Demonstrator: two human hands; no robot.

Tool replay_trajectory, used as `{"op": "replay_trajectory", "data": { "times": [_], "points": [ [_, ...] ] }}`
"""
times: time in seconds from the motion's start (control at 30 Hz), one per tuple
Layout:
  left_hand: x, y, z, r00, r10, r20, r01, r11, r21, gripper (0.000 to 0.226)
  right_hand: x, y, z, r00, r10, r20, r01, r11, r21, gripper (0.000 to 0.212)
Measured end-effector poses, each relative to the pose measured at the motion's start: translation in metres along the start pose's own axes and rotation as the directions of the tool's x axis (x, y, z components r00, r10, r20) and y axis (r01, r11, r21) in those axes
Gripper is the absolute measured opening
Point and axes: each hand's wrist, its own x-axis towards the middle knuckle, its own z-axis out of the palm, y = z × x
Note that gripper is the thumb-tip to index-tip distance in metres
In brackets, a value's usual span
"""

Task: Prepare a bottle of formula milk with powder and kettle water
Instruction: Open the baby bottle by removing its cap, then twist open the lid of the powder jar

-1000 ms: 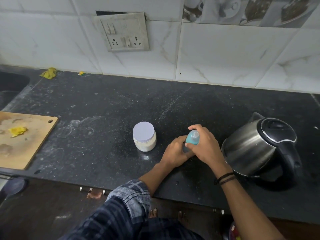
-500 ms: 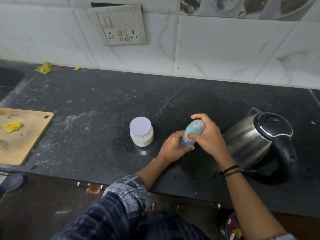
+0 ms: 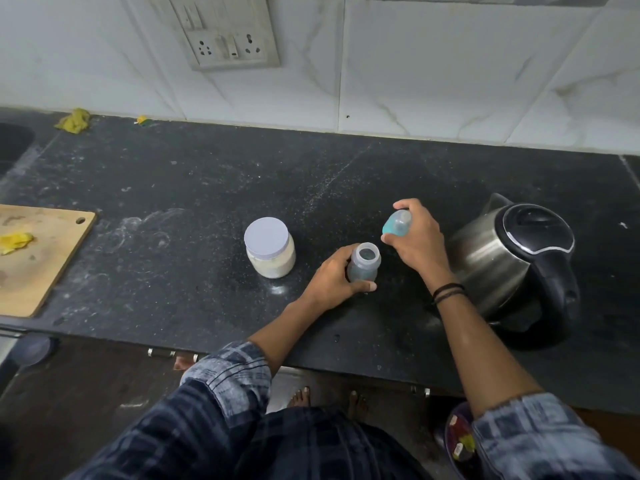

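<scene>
Item count, taken from the bottle (image 3: 363, 266):
- Bottle: one.
- Cap (image 3: 397, 223): one, at 1 o'clock.
- Powder jar (image 3: 270, 247): one, at 9 o'clock.
- Kettle (image 3: 512, 258): one, at 3 o'clock.
- Cutting board (image 3: 41, 265): one, at 9 o'clock.
- Yellow scraps (image 3: 72, 120): three.
- Socket panel (image 3: 225, 32): one, at 11 o'clock.
- Hands: two, left hand (image 3: 332, 282) and right hand (image 3: 420, 245).

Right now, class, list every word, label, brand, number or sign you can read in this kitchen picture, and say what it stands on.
No text can be read anywhere.
powder jar: lid and side plain, no label showing.
kettle: no brand or marking legible.
bottle: any scale marks too faint to tell.
cap: plain teal, no print.
switch panel: no lettering legible.
wrappers, bottom right: print too small and blurred.
</scene>
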Motion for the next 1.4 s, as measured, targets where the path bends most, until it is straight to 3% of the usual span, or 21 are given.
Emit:
{"op": "replay_trajectory", "data": {
  "times": [0.27,0.5,0.7,0.9,1.07,1.2,1.3,1.4],
  "points": [
    [-0.015,-0.001,-0.002,1.0,-0.015,0.009,0.016,1.0,-0.025,0.107,0.005,0.026,0.028,0.995,0.025,0.092,-0.016,0.995,-0.097,0.061],
    [-0.041,0.005,-0.002,0.984,-0.038,-0.173,0.02,0.995,-0.1,0.091,0.003,0.034,0.034,0.989,-0.011,0.15,0.033,0.989,-0.145,0.063],
    [-0.059,0.006,-0.007,0.886,-0.124,-0.447,0.044,0.982,-0.185,0.069,0.003,0.033,0.032,0.971,-0.035,0.238,0.085,0.975,-0.205,0.067],
    [-0.076,0.005,-0.013,0.777,-0.154,-0.611,0.054,0.982,-0.179,0.055,-0.005,0.016,0.007,0.964,-0.084,0.253,0.17,0.926,-0.337,0.082],
    [-0.089,-0.001,-0.023,0.644,-0.203,-0.738,0.065,0.975,-0.212,0.037,-0.023,-0.009,-0.026,0.977,-0.181,0.114,0.211,0.908,-0.362,0.054],
    [-0.096,-0.01,-0.035,0.533,-0.235,-0.813,0.034,0.966,-0.257,0.031,-0.043,-0.045,-0.031,0.949,-0.314,0.034,0.312,0.914,-0.26,0.041],
    [-0.097,-0.017,-0.046,0.532,-0.24,-0.812,0.003,0.959,-0.282,0.035,-0.059,-0.073,-0.012,0.925,-0.377,0.042,0.378,0.911,-0.166,0.036],
    [-0.094,-0.028,-0.06,0.578,-0.262,-0.773,-0.012,0.944,-0.329,0.044,-0.067,-0.092,0.021,0.922,-0.364,0.131,0.382,0.91,-0.159,0.037]
  ]
}}
